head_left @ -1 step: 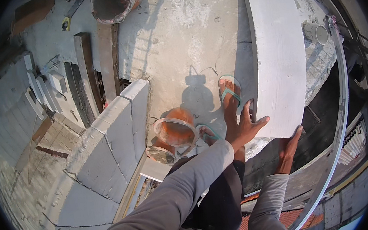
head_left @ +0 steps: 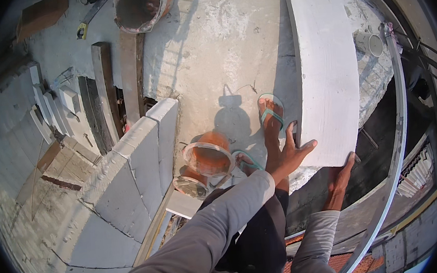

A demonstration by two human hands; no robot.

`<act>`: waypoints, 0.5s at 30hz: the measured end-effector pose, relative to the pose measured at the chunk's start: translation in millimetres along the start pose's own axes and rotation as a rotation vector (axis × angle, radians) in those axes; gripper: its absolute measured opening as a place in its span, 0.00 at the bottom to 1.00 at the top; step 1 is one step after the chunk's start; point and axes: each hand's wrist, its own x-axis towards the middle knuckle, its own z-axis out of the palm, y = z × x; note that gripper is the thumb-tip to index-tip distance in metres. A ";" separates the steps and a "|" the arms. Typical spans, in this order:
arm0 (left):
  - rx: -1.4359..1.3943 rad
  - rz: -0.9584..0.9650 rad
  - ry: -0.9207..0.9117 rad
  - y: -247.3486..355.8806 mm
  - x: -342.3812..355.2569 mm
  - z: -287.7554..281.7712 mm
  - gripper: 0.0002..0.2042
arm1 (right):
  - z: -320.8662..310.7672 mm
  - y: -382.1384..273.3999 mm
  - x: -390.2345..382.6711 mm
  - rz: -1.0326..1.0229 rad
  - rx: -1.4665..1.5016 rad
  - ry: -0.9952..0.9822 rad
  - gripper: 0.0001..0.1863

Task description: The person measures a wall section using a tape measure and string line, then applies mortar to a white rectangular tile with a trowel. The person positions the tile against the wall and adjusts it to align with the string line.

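A long, pale aerated concrete block (head_left: 327,70) stands on the right, its length running away from me. My left hand (head_left: 294,156) grips its left edge near the close end, with the thumb over the face and the fingers along the side. At the near right corner my right hand (head_left: 341,180) holds the block from beneath, its thumb at the edge and most of its fingers hidden. My sandalled foot (head_left: 271,112) is just left of the block.
Orange buckets (head_left: 210,155) stand left of my feet, beside a low block wall (head_left: 147,158). A larger bucket (head_left: 139,8) is at the far end. Right of the block lie a white pipe (head_left: 375,45), a long metal bar (head_left: 400,105) and a dark drop (head_left: 317,200).
The view has shifted slightly, bringing an orange handle in at the top. Both hands keep their hold on the block, which sits a little lower and further left in the picture.
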 end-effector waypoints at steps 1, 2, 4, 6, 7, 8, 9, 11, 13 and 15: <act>-0.050 0.019 -0.005 20.3 -21.6 -8.6 0.55 | 7.4 -12.0 -22.0 -0.022 -0.005 -0.018 0.44; -0.184 0.062 -0.025 22.0 -31.5 -16.7 0.56 | 20.1 -26.2 -39.9 -0.045 -0.012 -0.045 0.44; -0.381 0.059 -0.098 38.1 -35.7 -31.4 0.58 | 55.0 -54.6 -73.9 -0.041 0.117 -0.121 0.41; -0.506 -0.036 -0.210 69.2 -49.5 -48.4 0.60 | 76.5 -82.0 -102.7 -0.048 0.156 -0.153 0.40; -0.429 -0.092 -0.215 85.3 -57.9 -59.8 0.62 | 86.1 -91.0 -114.5 -0.055 0.120 -0.147 0.40; -0.471 -0.100 -0.207 108.1 -68.5 -68.4 0.60 | 93.8 -105.4 -125.0 -0.069 0.087 -0.140 0.41; -0.523 -0.123 -0.194 123.5 -77.7 -76.3 0.57 | 106.6 -123.0 -142.9 -0.086 -0.010 -0.121 0.43; -0.708 -0.114 -0.231 144.4 -107.8 -89.3 0.51 | 137.7 -160.3 -181.2 -0.147 -0.126 -0.039 0.44; -0.945 -0.064 -0.372 150.8 -139.0 -92.6 0.43 | 167.0 -184.9 -210.8 -0.235 -0.177 0.092 0.43; -1.130 -0.045 -0.421 145.1 -165.2 -93.1 0.40 | 172.6 -188.8 -204.4 -0.398 -0.387 0.089 0.41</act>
